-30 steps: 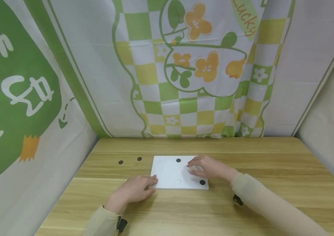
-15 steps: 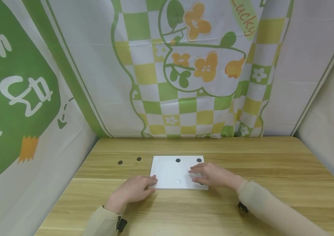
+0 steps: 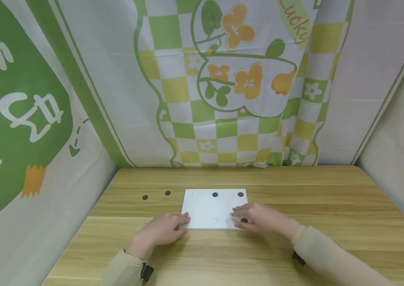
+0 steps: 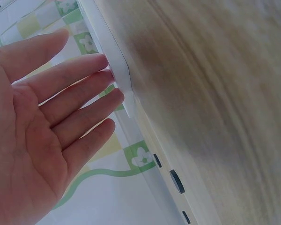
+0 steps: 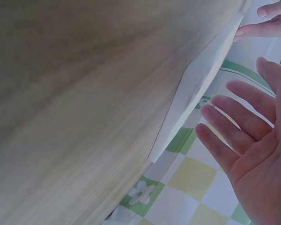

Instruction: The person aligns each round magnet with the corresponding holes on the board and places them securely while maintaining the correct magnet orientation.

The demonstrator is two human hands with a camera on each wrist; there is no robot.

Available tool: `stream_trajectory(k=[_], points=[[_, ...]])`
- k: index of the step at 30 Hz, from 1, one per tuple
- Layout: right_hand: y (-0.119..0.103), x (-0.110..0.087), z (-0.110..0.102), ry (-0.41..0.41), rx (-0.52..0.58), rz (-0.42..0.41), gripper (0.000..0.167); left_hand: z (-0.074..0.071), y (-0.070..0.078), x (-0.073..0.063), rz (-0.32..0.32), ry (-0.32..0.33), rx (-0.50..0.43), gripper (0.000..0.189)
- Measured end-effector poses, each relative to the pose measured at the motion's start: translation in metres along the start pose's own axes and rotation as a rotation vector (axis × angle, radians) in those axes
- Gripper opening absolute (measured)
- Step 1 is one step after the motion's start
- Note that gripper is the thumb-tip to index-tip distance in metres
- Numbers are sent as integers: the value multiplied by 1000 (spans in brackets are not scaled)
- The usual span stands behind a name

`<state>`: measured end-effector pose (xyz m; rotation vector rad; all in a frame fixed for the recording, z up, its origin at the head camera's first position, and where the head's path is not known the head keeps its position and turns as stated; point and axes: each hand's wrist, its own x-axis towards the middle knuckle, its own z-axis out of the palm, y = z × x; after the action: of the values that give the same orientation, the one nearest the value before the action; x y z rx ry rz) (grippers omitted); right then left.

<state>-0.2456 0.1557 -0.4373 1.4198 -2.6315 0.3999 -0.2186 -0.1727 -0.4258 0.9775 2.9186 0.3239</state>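
A white rectangular board (image 3: 202,210) lies flat on the table. Black discs sit on it: one at the middle of the far edge (image 3: 215,194), one at the far right corner (image 3: 240,194), and one at the near right (image 3: 244,220), partly behind my right hand. Pale round recesses show at the far left and near middle. My left hand (image 3: 162,230) touches the board's near left corner with its extended fingertips (image 4: 113,77). Above the board's right side, my right hand (image 3: 264,218) has loosely extended fingers and holds nothing; the right wrist view shows those fingers apart from the board.
Two loose black discs, a left one (image 3: 145,197) and a right one (image 3: 168,193), lie on the wooden table (image 3: 295,182) left of the board. The left wrist view shows a third disc. A patterned curtain (image 3: 230,135) hangs behind the table's far edge.
My right hand has drawn back toward the near right of the board, bringing the far right corner's disc into sight. My left hand has stayed at the near left corner.
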Motion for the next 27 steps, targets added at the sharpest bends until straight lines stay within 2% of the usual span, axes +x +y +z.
stream_trajectory(k=[4, 13, 27], points=[[-2, -4, 1, -1, -5, 9, 33, 1, -1, 0, -5, -2, -3, 37], [-5, -12, 2, 29, -38, -50, 32, 3, -4, 1, -15, -14, 0, 38], [-10, -20, 6, -3, -34, 0, 32, 1, -2, 1, -18, -25, -7, 38]])
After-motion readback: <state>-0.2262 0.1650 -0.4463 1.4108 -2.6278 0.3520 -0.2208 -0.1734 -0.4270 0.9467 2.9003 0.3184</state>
